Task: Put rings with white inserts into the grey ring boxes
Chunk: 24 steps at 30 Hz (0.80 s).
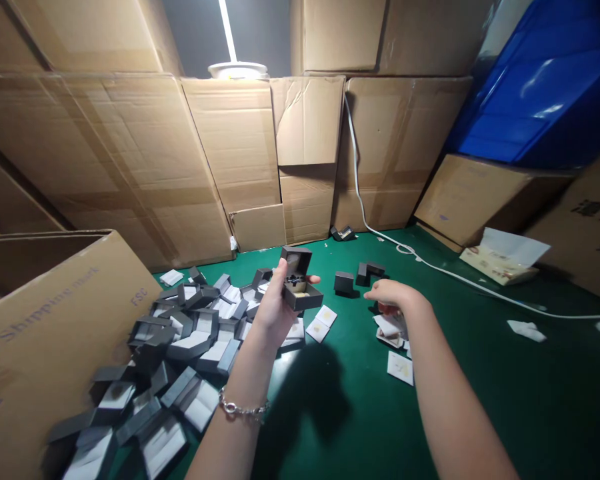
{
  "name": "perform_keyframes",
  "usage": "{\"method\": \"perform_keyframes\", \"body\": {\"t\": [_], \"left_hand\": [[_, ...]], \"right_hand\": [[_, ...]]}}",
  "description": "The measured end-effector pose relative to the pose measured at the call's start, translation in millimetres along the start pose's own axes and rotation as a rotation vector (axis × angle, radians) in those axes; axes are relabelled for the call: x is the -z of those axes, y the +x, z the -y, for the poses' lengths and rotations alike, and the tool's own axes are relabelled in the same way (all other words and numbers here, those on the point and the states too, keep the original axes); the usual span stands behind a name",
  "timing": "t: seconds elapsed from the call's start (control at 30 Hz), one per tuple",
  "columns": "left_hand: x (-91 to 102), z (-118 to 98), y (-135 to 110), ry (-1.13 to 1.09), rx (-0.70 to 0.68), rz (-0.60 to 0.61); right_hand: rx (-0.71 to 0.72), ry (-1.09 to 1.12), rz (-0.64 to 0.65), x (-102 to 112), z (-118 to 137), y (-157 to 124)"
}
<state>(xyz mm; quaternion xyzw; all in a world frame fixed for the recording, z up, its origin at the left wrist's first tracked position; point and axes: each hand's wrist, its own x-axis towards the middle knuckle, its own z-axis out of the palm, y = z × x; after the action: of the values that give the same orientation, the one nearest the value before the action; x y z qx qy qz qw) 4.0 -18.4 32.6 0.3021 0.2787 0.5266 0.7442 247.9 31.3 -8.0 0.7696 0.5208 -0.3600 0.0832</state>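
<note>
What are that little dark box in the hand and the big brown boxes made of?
The small box in the left hand: matte dark-grey card or plastic, cannot tell which; dull, sharp-edged faces. The cartons: brown cardboard, with creases, flaps and tape seams.

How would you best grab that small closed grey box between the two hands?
Probably from above, with the grip across two opposite side walls of the closed box: it sits flat on the table, standing alone, its sides free.
</note>
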Motion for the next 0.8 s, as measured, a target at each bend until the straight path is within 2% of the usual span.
{"method": "perform_keyframes", "body": {"t": [0.27,0.37,0.43,0.6,0.7,0.8], "left_hand": [[-1.6,-2.2,-0.3,0.001,0.006,-0.005],[-1.6,-2.0,-0.6,0.000,0.014,-0.006],[-1.9,-2.3,-1.1,-0.003,0.022,-0.011],[-2.1,-3.0,-1.5,-0.044,0.049,-0.037],[-2.1,-1.4,-0.6,-0.107,0.088,0.006],[-2.7,1.5,0.8,-0.152,0.117,0.040]], "right_hand": [[-0.015,0.054,0.172,-9.0,6.8,-1.5],[0.016,0.033,0.103,-5.2,8.8,-5.7],[0.060,0.012,0.010,0.8,10.3,-13.2],[0.365,0.087,-0.405,12.4,17.5,-46.5],[0.585,0.240,-0.483,11.3,24.2,-68.0],[0.839,0.410,-0.499,6.2,31.4,-83.9]]}}
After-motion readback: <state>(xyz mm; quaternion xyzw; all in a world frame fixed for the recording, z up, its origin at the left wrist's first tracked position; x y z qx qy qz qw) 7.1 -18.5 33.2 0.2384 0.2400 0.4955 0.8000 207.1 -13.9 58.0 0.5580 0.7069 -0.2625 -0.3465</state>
